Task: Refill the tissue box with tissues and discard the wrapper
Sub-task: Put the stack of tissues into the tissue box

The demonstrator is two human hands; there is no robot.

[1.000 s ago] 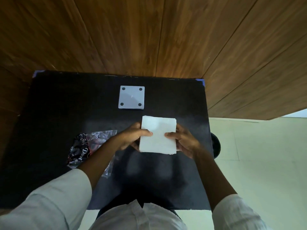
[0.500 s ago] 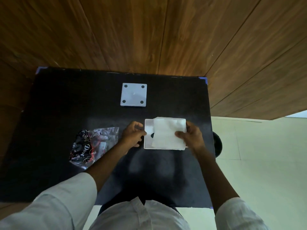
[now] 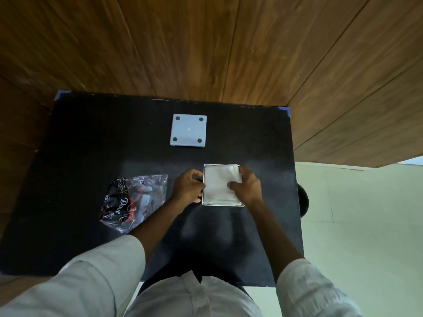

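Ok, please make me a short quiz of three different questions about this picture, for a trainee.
1. True or false: the tissues are inside the tissue box.
2. Which hand presses on the tissues? A) left hand B) right hand
3. Fill in: the wrapper lies on the ____.

Key: 1 true; 2 B; 3 table. The grey lid lies apart, behind the box.
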